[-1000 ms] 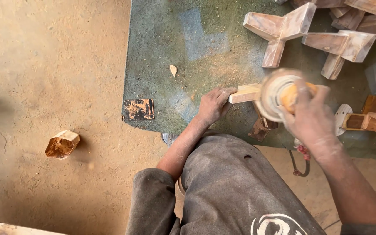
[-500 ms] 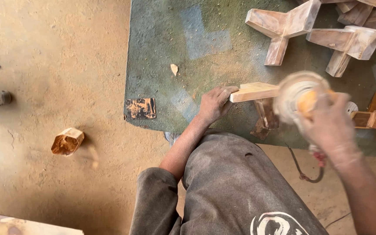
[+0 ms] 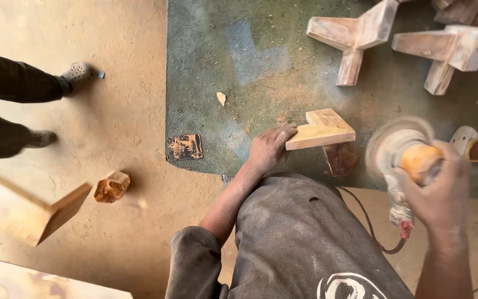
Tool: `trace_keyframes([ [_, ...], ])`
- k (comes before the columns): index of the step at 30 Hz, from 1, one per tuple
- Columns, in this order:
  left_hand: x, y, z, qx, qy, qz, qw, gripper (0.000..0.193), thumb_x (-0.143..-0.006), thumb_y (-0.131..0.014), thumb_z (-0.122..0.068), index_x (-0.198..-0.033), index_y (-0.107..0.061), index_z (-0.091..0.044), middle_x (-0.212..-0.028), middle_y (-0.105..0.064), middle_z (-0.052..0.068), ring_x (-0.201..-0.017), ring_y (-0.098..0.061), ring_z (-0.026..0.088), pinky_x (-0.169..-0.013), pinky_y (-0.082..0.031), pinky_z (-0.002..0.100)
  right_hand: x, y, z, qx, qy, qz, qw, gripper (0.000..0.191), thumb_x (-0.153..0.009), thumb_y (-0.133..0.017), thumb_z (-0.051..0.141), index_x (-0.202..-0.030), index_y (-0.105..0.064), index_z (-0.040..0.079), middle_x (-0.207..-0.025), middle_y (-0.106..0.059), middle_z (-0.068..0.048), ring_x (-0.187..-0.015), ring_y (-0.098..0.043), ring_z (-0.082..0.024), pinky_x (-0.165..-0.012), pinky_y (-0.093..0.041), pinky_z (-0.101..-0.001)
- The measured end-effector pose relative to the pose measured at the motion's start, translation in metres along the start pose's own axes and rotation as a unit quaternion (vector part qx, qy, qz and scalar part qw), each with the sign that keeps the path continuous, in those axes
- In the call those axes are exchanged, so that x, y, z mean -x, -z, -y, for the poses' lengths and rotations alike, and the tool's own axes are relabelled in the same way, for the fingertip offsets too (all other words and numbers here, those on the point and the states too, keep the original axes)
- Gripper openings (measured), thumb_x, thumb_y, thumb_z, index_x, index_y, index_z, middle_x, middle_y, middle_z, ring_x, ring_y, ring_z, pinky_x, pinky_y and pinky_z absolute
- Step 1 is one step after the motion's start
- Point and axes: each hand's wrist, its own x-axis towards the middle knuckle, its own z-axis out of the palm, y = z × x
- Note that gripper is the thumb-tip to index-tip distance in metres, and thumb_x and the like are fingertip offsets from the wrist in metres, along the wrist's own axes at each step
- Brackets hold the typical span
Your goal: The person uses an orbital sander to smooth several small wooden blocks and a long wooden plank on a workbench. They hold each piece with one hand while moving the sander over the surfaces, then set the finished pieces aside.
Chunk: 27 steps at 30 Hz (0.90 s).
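Observation:
My left hand (image 3: 270, 148) presses against the left end of a pale wooden piece (image 3: 322, 129) that stands on the dusty green work surface (image 3: 239, 66). My right hand (image 3: 437, 185) grips an orange-bodied disc sander (image 3: 402, 152), its disc blurred from spinning, held just right of the wooden piece and apart from it. The sander's cable (image 3: 372, 230) trails down past my dusty grey apron (image 3: 300, 243).
Two Y-shaped wooden parts (image 3: 355, 39) (image 3: 446, 52) lie at the far right of the surface. A worn sandpaper square (image 3: 183, 147) sits at its near left corner. On the sandy floor are a small wooden block (image 3: 112, 186), a plank end (image 3: 45, 213) and another person's legs (image 3: 12, 105).
The sander has moved right, off the wooden piece. The view has shifted, and another person's legs and a plank end have come into view at the left.

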Motion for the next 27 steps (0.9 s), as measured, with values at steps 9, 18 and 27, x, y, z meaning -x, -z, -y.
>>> trace_keyframes([
  [9,-0.009,-0.008,0.001,-0.001,0.028,0.053,0.998,0.041,-0.092,-0.074,-0.013,-0.127,-0.053,-0.013,-0.116,-0.072,0.006,-0.106,-0.073,0.025,-0.099,-0.059,0.041,-0.026,-0.043,0.118,0.056,0.082,0.094,0.991,0.087,-0.078,-0.086,0.028,-0.149,-0.04,0.007,-0.129,-0.041,-0.026,-0.099,-0.064,-0.041,-0.074,-0.061,-0.0479],
  [18,-0.01,0.002,-0.006,0.032,0.007,-0.03,0.999,0.046,-0.084,-0.072,-0.005,-0.126,-0.053,-0.01,-0.121,-0.071,0.008,-0.108,-0.072,0.028,-0.095,-0.059,0.043,-0.055,-0.018,0.137,0.199,0.008,0.22,0.955,0.083,-0.093,-0.074,0.038,-0.158,-0.03,0.011,-0.13,-0.037,-0.027,-0.088,-0.07,-0.042,-0.063,-0.066,-0.0437],
  [27,0.008,-0.013,0.015,0.024,0.101,0.028,0.994,0.046,-0.084,-0.073,-0.012,-0.129,-0.061,-0.013,-0.104,-0.071,0.011,-0.1,-0.071,0.034,-0.088,-0.057,0.048,-0.069,-0.006,0.021,0.203,-0.044,0.122,0.971,0.093,-0.086,-0.084,0.038,-0.161,-0.038,0.007,-0.136,-0.044,-0.03,-0.11,-0.063,-0.051,-0.089,-0.058,-0.0543],
])
